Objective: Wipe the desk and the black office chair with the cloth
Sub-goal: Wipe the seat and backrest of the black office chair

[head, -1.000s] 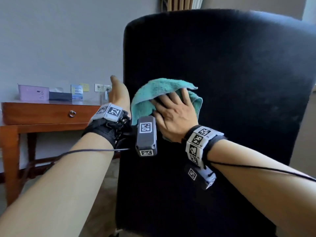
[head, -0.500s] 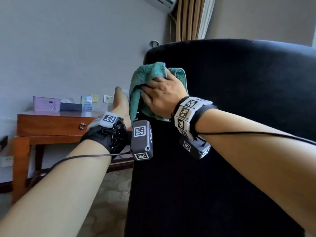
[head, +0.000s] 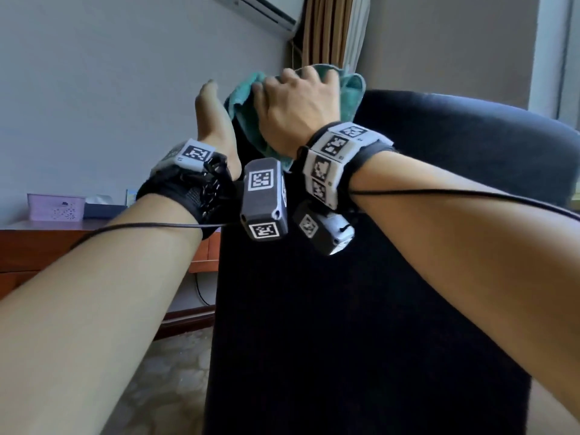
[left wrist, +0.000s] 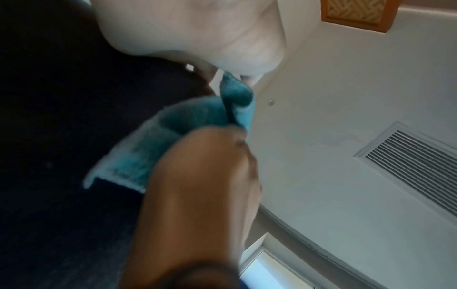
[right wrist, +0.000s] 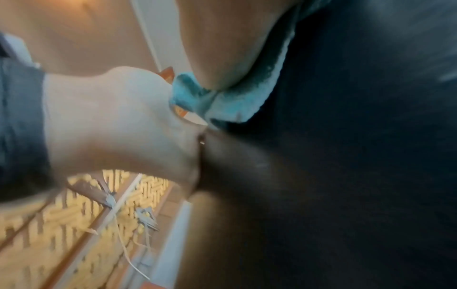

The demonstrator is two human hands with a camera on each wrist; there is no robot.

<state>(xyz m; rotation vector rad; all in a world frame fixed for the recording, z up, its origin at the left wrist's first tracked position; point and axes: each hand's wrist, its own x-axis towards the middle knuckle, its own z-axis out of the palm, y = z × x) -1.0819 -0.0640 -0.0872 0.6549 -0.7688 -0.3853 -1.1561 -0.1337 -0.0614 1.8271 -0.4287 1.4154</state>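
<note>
Hotel-like room: wooden desk (head: 37, 243), curtains (head: 329, 32), air conditioner (head: 266, 11)

One cloth (head: 348, 92), one chair (head: 408, 277), one desk (head: 37, 243), two hands (head: 295, 111).

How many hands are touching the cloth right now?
1 for sure: the right hand grips the cloth on the chair back's top corner. The left hand is beside it; contact unclear.

- We see a teal cloth (head: 350, 89) at twelve o'clock, held against a black chair (head: 376, 309).
- Our wristbands (head: 332, 158) carry black-and-white square codes.
- At nine o'clock sits a reddish-brown wooden desk (head: 37, 243) with a pale lilac basket (head: 55, 207).
- The wall (head: 110, 89) is grey-white; the curtain (head: 326, 29) is tan.
</note>
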